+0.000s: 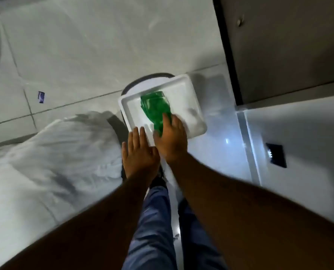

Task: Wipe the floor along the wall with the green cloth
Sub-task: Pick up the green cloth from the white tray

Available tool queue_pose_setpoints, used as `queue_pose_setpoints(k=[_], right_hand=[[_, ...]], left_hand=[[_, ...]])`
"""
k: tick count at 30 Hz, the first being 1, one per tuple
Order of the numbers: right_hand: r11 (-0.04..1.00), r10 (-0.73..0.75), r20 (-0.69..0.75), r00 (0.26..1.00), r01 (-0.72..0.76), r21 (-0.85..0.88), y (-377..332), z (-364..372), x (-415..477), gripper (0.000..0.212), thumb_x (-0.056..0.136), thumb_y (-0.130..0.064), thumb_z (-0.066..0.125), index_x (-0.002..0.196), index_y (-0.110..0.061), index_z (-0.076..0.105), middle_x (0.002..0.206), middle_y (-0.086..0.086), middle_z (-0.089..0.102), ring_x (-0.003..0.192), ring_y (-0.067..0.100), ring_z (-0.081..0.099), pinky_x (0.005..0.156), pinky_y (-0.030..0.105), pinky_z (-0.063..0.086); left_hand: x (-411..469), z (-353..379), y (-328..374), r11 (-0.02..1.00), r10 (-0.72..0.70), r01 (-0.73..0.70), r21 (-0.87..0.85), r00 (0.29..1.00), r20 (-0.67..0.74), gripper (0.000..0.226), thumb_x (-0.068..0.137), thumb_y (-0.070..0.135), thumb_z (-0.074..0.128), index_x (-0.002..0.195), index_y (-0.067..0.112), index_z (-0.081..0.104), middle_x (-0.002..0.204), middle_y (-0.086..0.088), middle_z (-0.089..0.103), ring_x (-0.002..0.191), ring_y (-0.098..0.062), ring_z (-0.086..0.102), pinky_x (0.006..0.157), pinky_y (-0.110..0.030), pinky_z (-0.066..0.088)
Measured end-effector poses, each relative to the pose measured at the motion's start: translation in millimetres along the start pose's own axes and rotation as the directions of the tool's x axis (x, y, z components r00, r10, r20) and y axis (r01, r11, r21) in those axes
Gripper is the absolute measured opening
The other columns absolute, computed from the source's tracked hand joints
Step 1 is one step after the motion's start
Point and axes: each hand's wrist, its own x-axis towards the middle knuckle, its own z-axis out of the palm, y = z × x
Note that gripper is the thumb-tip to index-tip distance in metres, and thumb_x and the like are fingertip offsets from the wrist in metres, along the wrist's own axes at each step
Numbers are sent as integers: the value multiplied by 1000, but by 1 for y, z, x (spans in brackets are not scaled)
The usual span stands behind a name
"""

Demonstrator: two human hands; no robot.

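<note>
The green cloth (155, 106) lies crumpled in a white rectangular tray (191, 98) that sits on the pale tiled floor. My right hand (172, 139) reaches into the tray and has its fingers closed on the near end of the cloth. My left hand (139, 152) is flat and open beside it, its fingertips at the tray's near left rim. The frame is blurred by motion.
A white bed with rumpled sheets (51, 152) fills the left. A dark door (289, 45) and its frame stand at the upper right, above a white wall with a dark socket (276, 154). A dark round base (152, 76) shows behind the tray. My jeans-clad legs (154, 221) are below.
</note>
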Motion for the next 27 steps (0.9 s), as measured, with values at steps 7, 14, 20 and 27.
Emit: queue_pose_setpoints(k=[7,14,20,27], right_hand=[[952,79,111,991,-42,-302,20,75,58,99,83,-63,68,164,-33,21,159,19,31,133,40,40,105,51,43],[999,32,128,991,-26,-47,37,58,66,82,94,-30,68,164,-30,25,140,22,46,115,41,58,97,49,53],[891,155,-229,961,-36,452,55,-27,44,74,92,-19,62,161,-23,36,130,10,56,107,22,64,89,34,57],[794,559,-340,756,-371,481,212,-58,-15,74,90,-12,60,158,-33,39,117,1,53,101,11,61,88,20,55]], left_hand=[[46,42,-15,997,51,-56,-60,995,-82,80,91,38,30,168,21,10,177,-5,9,162,-19,2,131,-52,5],[46,49,-13,995,66,-75,-68,990,-126,80,92,34,33,167,20,11,177,-5,11,162,-20,5,131,-53,6],[22,35,42,966,223,-248,-79,945,-239,80,91,22,45,166,18,17,177,-6,14,161,-24,13,130,-51,13],[-5,96,95,725,689,-688,-40,725,11,77,95,17,48,166,18,20,176,-6,15,163,-24,9,131,-51,13]])
